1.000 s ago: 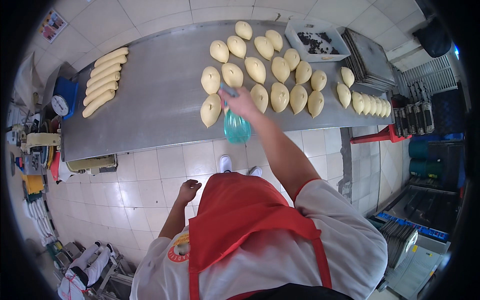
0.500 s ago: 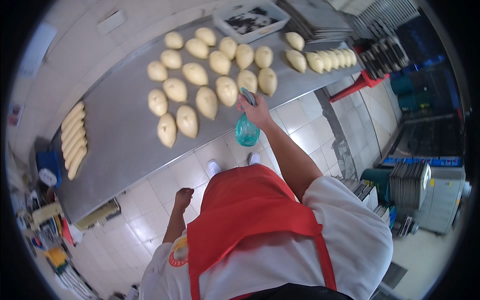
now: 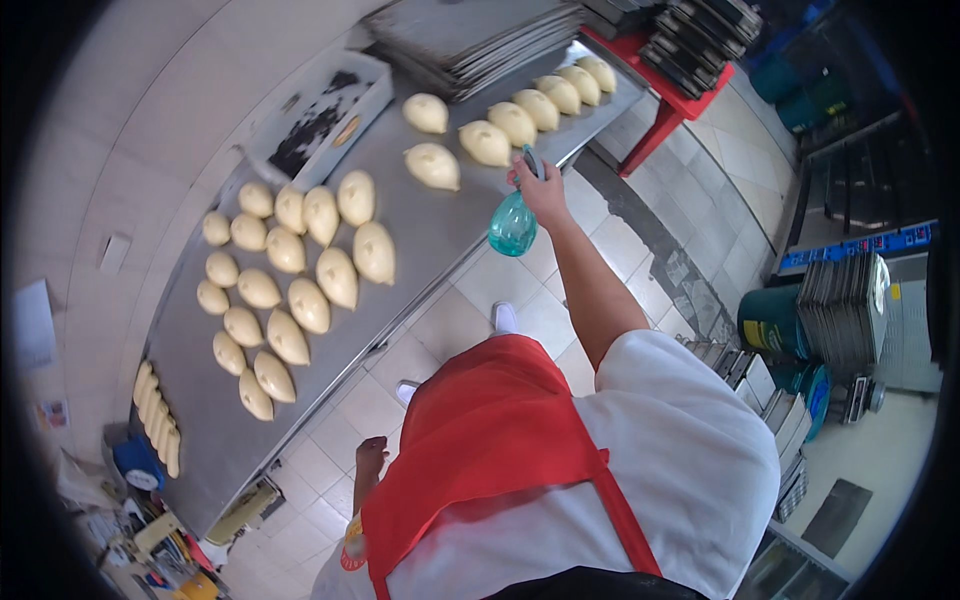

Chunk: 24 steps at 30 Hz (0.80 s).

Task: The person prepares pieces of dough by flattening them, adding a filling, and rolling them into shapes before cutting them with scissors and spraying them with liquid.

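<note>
My right hand (image 3: 543,194) grips a spray bottle (image 3: 512,227) by its neck and trigger. The bottle is see-through teal and hangs tilted off the table's front edge. Just beyond it lies a row of plump, pointed dough pieces (image 3: 484,143), pale and glossy. Two more of the same shape, one of them a dough piece (image 3: 432,166) near the middle, lie apart to the left of that row. A larger group of dough pieces (image 3: 309,306) covers the table's middle left. Low at my left side hangs my left hand (image 3: 371,457), its fingers curled, apparently with nothing in them.
The steel table (image 3: 420,235) runs from lower left to upper right. At its back stand a white tub (image 3: 352,122) with dark contents and stacked trays (image 3: 470,45). Long dough rolls (image 3: 158,420) lie at the left end. A red stool (image 3: 648,130) bears tins beyond the right end.
I have turned and stepped right along the table. My right hand has carried the spray bottle from the larger dough group to the row at the right end.
</note>
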Each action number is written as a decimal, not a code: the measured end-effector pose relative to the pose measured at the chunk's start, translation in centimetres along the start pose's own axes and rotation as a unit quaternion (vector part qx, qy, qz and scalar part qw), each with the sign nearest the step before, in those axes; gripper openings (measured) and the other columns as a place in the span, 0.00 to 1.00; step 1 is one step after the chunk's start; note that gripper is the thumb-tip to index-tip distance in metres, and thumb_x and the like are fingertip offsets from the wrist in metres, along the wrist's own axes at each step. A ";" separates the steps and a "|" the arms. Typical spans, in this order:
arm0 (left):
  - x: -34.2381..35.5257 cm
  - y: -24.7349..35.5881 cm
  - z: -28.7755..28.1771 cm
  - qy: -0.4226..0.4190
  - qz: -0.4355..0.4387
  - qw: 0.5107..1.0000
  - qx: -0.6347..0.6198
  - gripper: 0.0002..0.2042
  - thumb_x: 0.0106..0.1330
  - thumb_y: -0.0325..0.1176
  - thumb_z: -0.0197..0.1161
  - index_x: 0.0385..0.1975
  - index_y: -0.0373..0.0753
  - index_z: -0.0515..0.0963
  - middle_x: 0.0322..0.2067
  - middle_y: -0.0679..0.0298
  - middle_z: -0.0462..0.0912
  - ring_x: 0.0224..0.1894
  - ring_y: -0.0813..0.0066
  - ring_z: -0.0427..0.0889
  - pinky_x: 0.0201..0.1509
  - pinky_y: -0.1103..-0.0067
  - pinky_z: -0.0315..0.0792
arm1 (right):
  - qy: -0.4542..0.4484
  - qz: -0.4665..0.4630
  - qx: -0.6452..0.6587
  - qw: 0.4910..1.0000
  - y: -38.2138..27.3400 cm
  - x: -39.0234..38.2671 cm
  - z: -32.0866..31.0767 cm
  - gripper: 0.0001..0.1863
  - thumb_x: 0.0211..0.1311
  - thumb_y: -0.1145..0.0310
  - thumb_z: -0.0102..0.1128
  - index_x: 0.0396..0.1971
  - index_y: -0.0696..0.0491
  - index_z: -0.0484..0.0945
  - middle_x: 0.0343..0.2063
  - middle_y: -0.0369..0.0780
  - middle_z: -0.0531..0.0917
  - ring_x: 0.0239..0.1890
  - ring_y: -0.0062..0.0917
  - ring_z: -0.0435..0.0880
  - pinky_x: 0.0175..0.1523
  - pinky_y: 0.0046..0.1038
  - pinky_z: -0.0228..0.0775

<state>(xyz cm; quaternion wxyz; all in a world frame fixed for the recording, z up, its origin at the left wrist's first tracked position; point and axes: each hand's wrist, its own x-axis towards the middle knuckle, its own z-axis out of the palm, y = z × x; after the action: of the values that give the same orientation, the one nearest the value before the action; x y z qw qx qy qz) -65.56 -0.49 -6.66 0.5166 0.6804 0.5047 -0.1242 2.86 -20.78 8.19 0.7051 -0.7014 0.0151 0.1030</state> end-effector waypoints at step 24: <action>-1.4 22.8 5.7 0.012 -0.020 0.995 0.098 0.25 0.71 0.47 0.70 0.59 0.34 0.83 0.49 0.52 0.89 0.55 0.59 0.86 0.59 0.66 0.78 | -0.222 0.057 -0.027 0.973 -2.3 5.7 4.7 0.19 0.72 0.56 0.69 0.39 0.61 0.85 0.24 0.40 0.86 0.26 0.24 0.85 0.35 0.30 0.77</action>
<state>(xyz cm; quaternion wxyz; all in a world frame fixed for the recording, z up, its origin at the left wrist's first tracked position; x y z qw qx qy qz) -45.57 -5.00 4.97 0.4390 0.7188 0.5097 -0.1755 8.22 -15.40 9.55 0.6647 -0.6778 -0.1046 0.2963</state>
